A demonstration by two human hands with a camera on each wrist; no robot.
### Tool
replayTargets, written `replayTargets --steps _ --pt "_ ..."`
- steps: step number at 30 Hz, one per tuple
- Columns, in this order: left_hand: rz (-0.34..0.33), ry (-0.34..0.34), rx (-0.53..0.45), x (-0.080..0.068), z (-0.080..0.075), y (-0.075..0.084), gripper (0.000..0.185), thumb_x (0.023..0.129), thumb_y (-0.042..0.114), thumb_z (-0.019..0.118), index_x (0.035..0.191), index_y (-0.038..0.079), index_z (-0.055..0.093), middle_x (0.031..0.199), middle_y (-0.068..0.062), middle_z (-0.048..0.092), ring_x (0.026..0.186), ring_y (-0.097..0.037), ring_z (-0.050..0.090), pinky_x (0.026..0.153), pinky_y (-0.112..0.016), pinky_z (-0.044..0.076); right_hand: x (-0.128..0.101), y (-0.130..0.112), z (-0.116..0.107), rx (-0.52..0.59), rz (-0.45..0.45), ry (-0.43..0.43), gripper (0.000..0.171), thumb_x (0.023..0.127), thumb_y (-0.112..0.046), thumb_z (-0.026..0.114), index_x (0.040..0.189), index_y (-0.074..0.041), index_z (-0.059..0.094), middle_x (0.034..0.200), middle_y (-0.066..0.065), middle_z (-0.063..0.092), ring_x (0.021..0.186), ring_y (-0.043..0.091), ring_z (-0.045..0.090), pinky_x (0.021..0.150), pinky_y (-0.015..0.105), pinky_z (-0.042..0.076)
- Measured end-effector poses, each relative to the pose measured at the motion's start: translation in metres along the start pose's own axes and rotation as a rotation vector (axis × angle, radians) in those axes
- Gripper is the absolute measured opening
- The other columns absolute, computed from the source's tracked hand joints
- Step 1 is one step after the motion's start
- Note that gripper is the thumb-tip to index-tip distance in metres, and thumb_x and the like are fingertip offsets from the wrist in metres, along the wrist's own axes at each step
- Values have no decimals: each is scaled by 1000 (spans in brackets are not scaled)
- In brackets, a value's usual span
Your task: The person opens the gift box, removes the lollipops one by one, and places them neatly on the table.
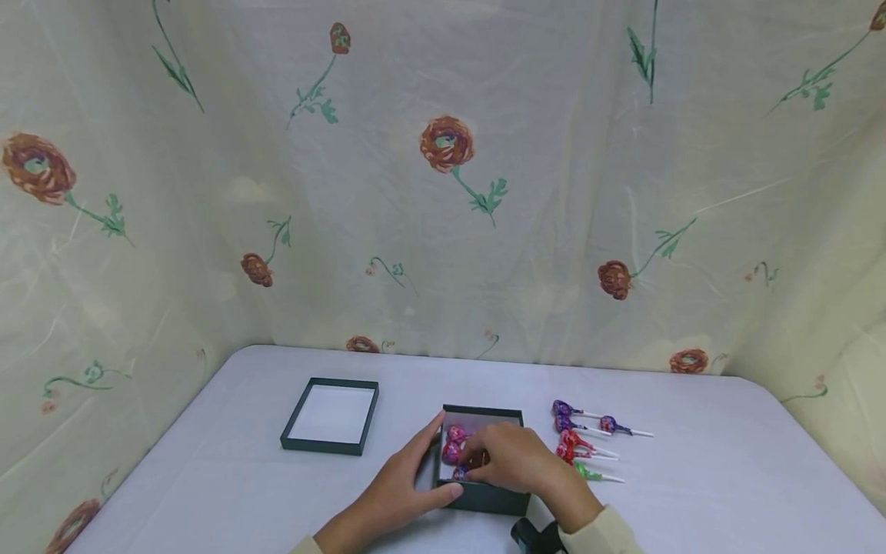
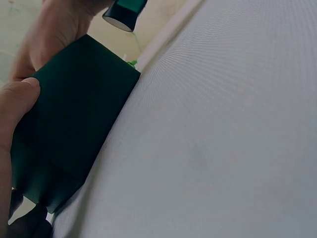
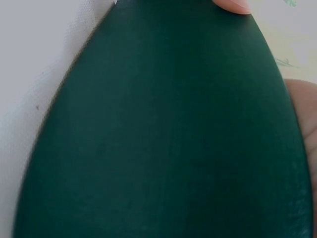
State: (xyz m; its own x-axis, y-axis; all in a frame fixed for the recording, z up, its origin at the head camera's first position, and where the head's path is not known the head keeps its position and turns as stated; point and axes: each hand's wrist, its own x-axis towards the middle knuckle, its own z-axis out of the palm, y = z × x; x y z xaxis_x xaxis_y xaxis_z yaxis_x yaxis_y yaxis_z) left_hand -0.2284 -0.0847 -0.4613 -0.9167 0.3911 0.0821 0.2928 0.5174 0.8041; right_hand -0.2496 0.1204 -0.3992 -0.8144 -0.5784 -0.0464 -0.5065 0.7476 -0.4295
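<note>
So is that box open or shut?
Open. The box has no cover on: sweets show inside, the right hand reaches in, and the lid lies apart on the table.

Head view: the tabletop (image 1: 208,485) and floral curtain (image 1: 540,154) are seen from above, facing forward and downward, at the widest range. Left wrist view: the dark green box (image 2: 74,116) is seen obliquely from low and near, the tabletop slanted. Right wrist view: the frame is nearly filled by the box at closest range. The box is shared by all three.
</note>
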Motion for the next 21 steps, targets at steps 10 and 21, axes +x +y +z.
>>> replayTargets --steps 10,21 --pt "3 2 -2 0 0 0 91 81 60 66 153 42 14 156 -2 29 141 -31 29 106 -63 29 0 1 0 -9 0 3 11 80 -26 79 90 -22 77 68 -17 58 64 3 51 59 27 43" --pt "19 5 -5 0 1 -1 91 81 60 66 153 41 14 156 -1 29 140 -30 30 106 -62 29 0 3 0 37 -22 36 12 79 -24 79 90 -20 75 75 -14 62 67 3 52 62 24 46"
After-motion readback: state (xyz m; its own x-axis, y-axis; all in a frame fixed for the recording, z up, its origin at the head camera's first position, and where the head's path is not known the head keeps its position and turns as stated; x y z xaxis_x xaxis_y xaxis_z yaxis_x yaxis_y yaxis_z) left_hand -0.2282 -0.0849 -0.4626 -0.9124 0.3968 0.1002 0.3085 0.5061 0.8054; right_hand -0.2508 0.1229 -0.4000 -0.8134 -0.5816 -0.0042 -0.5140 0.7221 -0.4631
